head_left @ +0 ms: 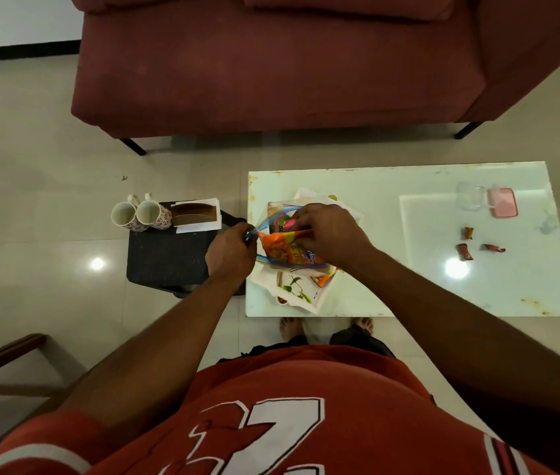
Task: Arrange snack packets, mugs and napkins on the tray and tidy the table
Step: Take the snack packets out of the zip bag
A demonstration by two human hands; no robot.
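My left hand (230, 250) pinches the edge of the snack packets (283, 246); my right hand (328, 234) grips their top. They sit over the white tray (306, 296) at the tabletop's (391, 186) left end. The packets look light, crinkly and slippery; I judge a hold at the sealed edges best. They are orange, with blue trim.

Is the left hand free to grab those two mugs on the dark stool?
Probably not yet: the left hand is pinching the clear bag. The mugs stand unobstructed nearby.
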